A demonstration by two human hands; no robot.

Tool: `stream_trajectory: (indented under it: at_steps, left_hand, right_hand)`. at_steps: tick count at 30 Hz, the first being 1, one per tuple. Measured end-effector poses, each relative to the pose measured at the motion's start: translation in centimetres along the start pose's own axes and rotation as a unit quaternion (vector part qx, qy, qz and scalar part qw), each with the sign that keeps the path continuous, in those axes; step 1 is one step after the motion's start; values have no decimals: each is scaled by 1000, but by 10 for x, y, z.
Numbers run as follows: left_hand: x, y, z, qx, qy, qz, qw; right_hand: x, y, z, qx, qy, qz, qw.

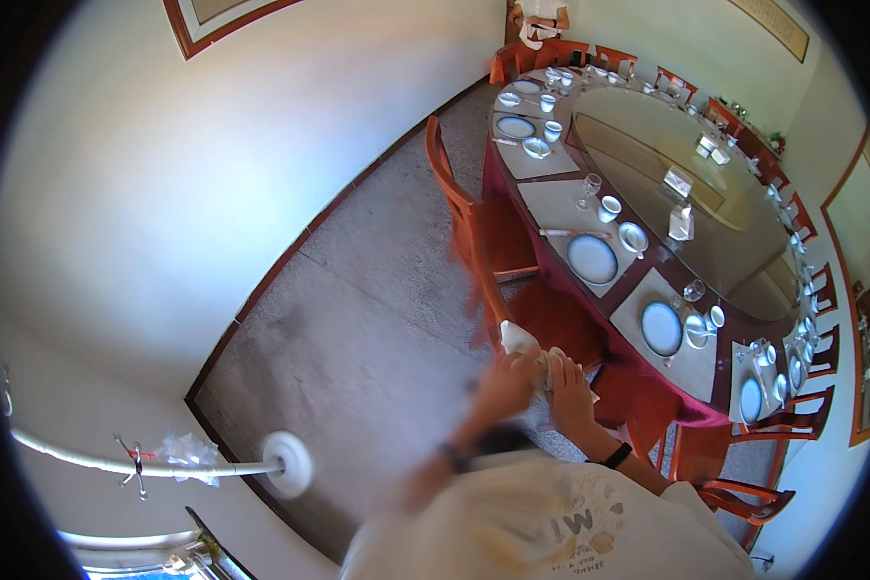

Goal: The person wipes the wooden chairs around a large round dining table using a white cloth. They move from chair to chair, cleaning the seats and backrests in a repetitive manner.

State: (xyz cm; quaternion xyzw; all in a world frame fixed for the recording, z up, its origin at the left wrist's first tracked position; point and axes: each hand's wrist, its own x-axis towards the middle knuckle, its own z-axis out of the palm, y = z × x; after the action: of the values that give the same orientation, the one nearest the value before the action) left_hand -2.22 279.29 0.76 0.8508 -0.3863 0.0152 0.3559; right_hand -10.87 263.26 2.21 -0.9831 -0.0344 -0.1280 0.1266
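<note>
A white cloth point(520, 338) is bunched over the top rail of a reddish-brown wooden chair, just ahead of my body. My left hand point(506, 388) grips the cloth from the left, its forearm blurred by motion. Close beside it, my right hand point(571, 397) has its fingers curled over another part of the same cloth. Both hands hide much of the rail. The chair's seat point(554, 319) shows beyond them, tucked toward a round dining table. A black band point(618, 455) is on my right wrist.
The round table point(600, 303) has a glass turntable point(652, 174) bearing tissue packs. Plates point(591, 259), cups, bowls and glasses stand on placemats. Another wooden chair point(449, 167) is farther along. A person point(540, 22) stands at the back. A white pole stand point(288, 464) is at lower left.
</note>
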Motion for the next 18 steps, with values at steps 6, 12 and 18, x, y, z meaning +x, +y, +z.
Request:
stream_trajectory:
  at_steps: [6,12,18]
  left_hand:
    - [28,-51,-34,3,16,-11,1000]
    - [86,-121,-74,10,-59,-23,998]
    - [140,-175,-116,-1,-98,-12,995]
  right_hand:
    - [63,-10,41,67,12,-23,997]
    - [151,-30,81,57,17,19,998]
    - [235,-48,98,142,28,71,987]
